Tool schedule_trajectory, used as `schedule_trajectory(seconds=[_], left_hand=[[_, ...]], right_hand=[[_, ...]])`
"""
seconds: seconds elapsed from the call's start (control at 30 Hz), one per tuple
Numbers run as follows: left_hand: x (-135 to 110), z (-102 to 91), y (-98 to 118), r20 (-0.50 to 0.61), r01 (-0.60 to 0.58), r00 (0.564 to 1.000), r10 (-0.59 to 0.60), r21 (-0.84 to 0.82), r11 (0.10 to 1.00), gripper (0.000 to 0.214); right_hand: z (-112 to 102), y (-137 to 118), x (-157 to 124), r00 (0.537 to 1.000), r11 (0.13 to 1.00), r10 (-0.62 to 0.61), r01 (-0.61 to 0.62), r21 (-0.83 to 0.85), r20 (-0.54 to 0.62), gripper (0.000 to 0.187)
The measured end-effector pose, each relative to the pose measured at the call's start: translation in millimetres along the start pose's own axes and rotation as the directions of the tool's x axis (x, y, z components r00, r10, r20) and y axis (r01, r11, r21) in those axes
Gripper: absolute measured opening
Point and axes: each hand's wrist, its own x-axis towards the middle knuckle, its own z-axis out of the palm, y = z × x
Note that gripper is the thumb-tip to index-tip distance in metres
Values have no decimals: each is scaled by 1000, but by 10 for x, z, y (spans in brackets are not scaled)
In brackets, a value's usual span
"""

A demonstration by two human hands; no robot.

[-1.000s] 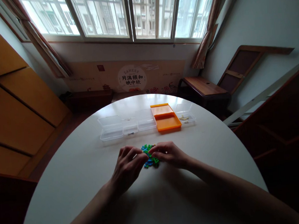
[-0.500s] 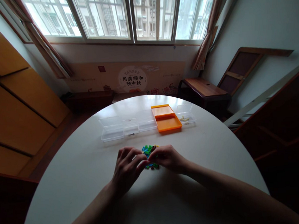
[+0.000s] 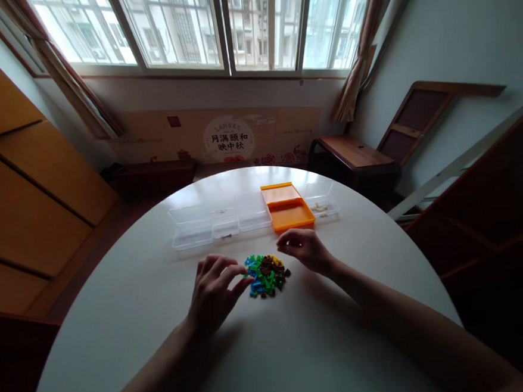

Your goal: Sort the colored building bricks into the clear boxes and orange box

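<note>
A small pile of toy building bricks (image 3: 267, 276) in green, blue, brown and yellow lies on the white round table (image 3: 130, 312). My left hand (image 3: 217, 291) is at the pile's left edge, its thumb and forefinger apart and nothing visible between them. My right hand (image 3: 304, 248) hovers above and right of the pile, just in front of the open orange box (image 3: 293, 216). Its fingers are curled with the fingertips drawn together. Whatever they pinch, if anything, is too small to make out.
Left of the orange box stand open clear plastic boxes (image 3: 193, 235), one with a small dark bit by it. On its right, another clear box (image 3: 327, 208) holds several pale yellow pieces. A wooden chair (image 3: 357, 153) stands beyond the table.
My hands, which met over the bricks, have come apart. The right has moved up and right towards the orange box, the left slightly left, uncovering the pile. The view has shifted a little.
</note>
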Motion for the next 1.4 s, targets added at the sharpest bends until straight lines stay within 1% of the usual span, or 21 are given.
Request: schedule_trajectory(seconds=[0.07, 0.1, 0.13, 0.17, 0.23, 0.3, 0.37, 0.43, 0.57, 0.67, 0.73, 0.77, 0.83, 0.9, 1.0, 1.07, 1.2, 1.4], left_hand=[[-6, 4, -4, -15, -7, 1000, 7, 0, 1000, 11], [-8, 6, -4, -22, -10, 1000, 10, 1, 1000, 11], [-9, 7, -3, -25, -11, 1000, 11, 2, 1000, 11], [-9, 7, -1, -25, -14, 1000, 14, 5, 1000, 11], [-3, 4, 7, -26, -16, 1000, 17, 15, 1000, 11], [7, 0, 18, -34, -14, 999, 15, 30, 999, 12], [15, -3, 26, -38, -5, 999, 7, 44, 999, 12], [16, 0, 28, -29, 5, 1000, -4, 53, 999, 11], [-20, 32, -2, 14, 32, 999, -33, 63, 998, 7], [-65, 71, -37, 78, 51, 995, -56, 66, 997, 3], [-87, 90, -51, 147, 83, 985, -93, 72, 994, 11], [-94, 95, -54, 181, 106, 976, -119, 78, 991, 15], [-97, 95, -52, 237, 153, 956, -172, 97, 983, 19], [-92, 87, -44, 264, 170, 945, -194, 109, 979, 20], [-82, 80, -36, 285, 134, 946, -156, 96, 986, 23], [-77, 82, -34, 296, 97, 948, -117, 84, 992, 25], [-64, 82, -31, 288, 61, 954, -81, 77, 995, 19], [-46, 79, -20, 266, 81, 960, -87, 34, 996, 11]], right_hand=[[-180, 106, 92, 995, 998, 7, -13, -59, -100, 21], [-285, 166, 135, 986, 995, 15, -31, -92, -167, 21], [-394, 227, 173, 966, 989, 28, -63, -130, -257, 22], [-504, 287, 206, 933, 982, 42, -105, -160, -357, 24], [-706, 399, 253, 849, 971, 58, -170, -167, -525, 28], [-860, 492, 281, 787, 953, 70, -233, -191, -613, 31], [-955, 564, 296, 755, 936, 71, -276, -218, -652, 32], [-1001, 618, 306, 748, 928, 75, -294, -228, -660, 34], [-1013, 677, 312, 732, 932, 92, -301, -200, -675, 36], [-977, 662, 301, 720, 943, 86, -281, -177, -688, 34], [-921, 618, 283, 725, 952, 77, -257, -166, -684, 32], [-881, 587, 270, 735, 956, 74, -245, -163, -674, 32], [-778, 510, 234, 770, 959, 68, -226, -171, -635, 32], [-649, 420, 188, 819, 958, 48, -200, -206, -572, 30], [-437, 278, 111, 888, 953, -36, -108, -284, -459, 25], [-307, 192, 66, 916, 945, -92, -43, -323, -391, 21], [-124, 62, 5, 946, 923, -178, 65, -379, -269, 15], [12, -36, -62, 958, 904, -238, 158, -397, -161, 12]])
